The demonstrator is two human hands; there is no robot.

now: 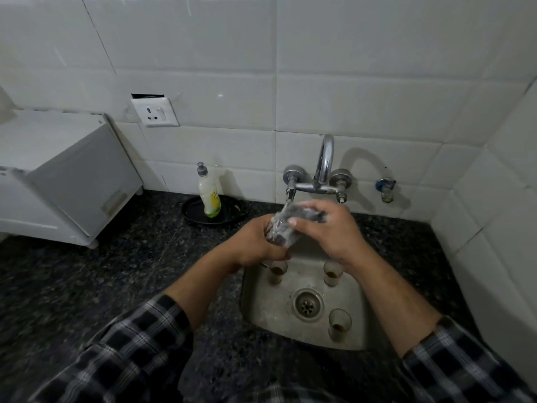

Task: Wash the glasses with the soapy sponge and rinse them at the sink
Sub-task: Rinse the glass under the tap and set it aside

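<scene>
From the head camera, a dark speckled granite counter runs under a wall of white tiles. On its left stands a white box-shaped cabinet, with a white wall socket above and to its right. A pale yellow dish-soap bottle with a grey cap stands upright in a shallow black round tray against the wall. A chrome wall tap with 2 handles and an arched spout hangs over the small steel sink; a small blue-handled valve sits on the wall to its right.

Both forearms, in black-and-white checked sleeves, reach over the sink and hide part of its back rim.

The clear drinking glass is held tilted above the sink's back edge, just below the tap, blurred and streaked. The left hand curls its fingers tight around the lower body of the glass. The right hand presses a dark grey sponge against the upper end, fingers bent and clamped over it.

In the sink, 3 small clear glasses with brown dregs stand upright: 1 at back left, 1 at back right, 1 at front right, around the round metal drain.
</scene>
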